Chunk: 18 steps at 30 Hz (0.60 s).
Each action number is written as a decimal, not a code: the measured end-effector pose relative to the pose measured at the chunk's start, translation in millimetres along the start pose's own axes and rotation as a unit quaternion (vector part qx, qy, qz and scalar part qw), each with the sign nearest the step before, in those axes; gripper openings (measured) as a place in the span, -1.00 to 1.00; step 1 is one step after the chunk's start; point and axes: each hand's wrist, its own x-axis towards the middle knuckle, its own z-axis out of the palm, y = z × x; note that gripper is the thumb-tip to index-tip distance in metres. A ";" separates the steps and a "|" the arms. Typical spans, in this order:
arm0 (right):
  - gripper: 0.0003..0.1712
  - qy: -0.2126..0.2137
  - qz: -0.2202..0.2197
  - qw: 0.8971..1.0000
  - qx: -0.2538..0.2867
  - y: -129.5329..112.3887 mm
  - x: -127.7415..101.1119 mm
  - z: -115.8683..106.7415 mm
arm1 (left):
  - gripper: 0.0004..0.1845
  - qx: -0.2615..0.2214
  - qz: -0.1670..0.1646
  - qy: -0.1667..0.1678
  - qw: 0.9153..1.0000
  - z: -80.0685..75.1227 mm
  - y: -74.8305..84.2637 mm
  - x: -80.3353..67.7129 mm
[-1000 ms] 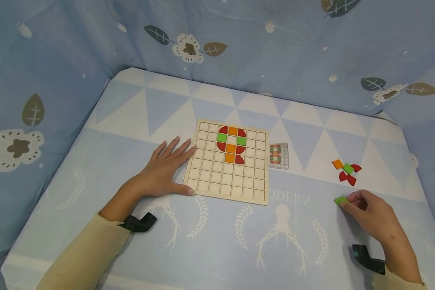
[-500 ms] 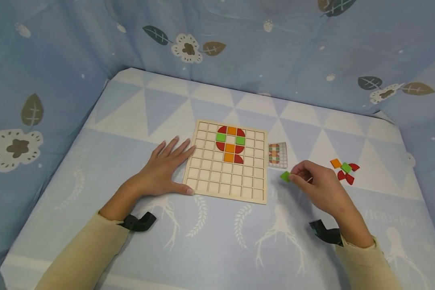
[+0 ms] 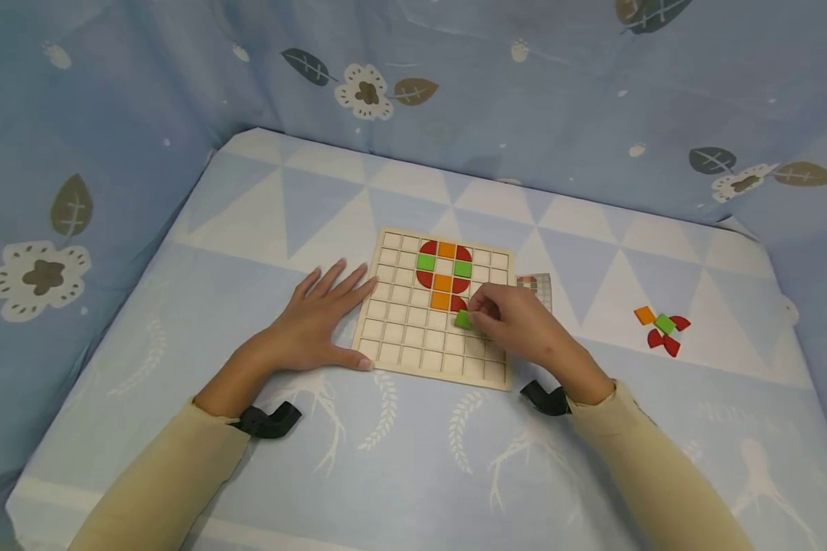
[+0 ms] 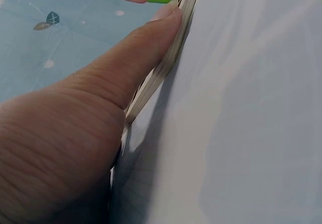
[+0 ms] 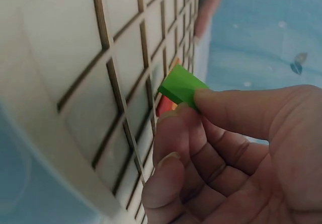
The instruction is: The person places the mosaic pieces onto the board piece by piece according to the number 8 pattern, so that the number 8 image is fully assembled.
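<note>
My right hand pinches a green square tile between thumb and fingertips, just over the wooden grid board. In the right wrist view the green tile is tilted, its corner close to the board's cells. Several red, orange and green tiles lie in the board's upper middle, among them an orange square and a red quarter-circle next to the held tile. My left hand lies with fingers spread, its fingertips and thumb touching the board's left edge.
A small pattern card lies at the board's right side, partly hidden by my right hand. Farther right is a loose group of tiles: an orange square, a green square and several red quarter-circles. Patterned cloth walls surround the table.
My right hand has carried the green tile left, from near the loose tiles past the card to over the board. The left hand has stayed at the board's edge.
</note>
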 end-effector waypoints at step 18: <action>-0.72 0.009 0.036 0.999 -0.028 -4.7 9.7 17.2 | 0.26 0.001 -0.009 -0.006 1.000 0.7 0.7 1.6</action>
